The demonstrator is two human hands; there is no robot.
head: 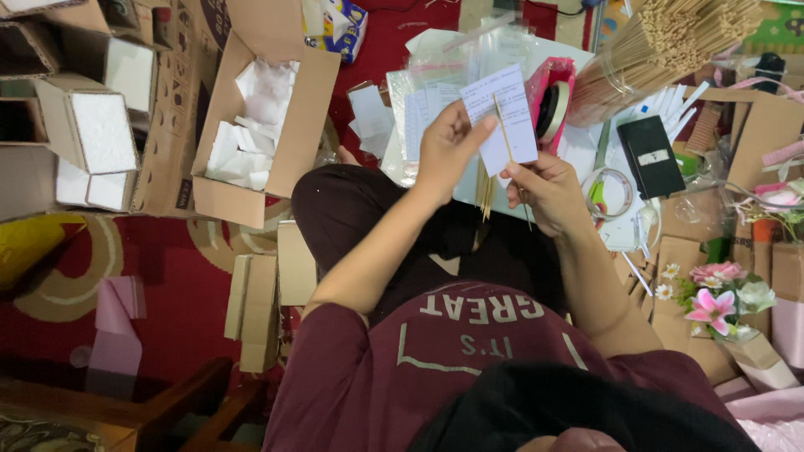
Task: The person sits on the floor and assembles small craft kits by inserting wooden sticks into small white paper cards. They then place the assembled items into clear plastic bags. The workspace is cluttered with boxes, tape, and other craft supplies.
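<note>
I see my left hand (448,146) pinching the white paper card (502,113) by its lower edge, holding it up over my lap so its face shows. My right hand (548,188) grips a thin wooden stick (505,134) pressed flat against the card. More sticks (662,42) lie bundled beyond the pink tape dispenser (550,96).
</note>
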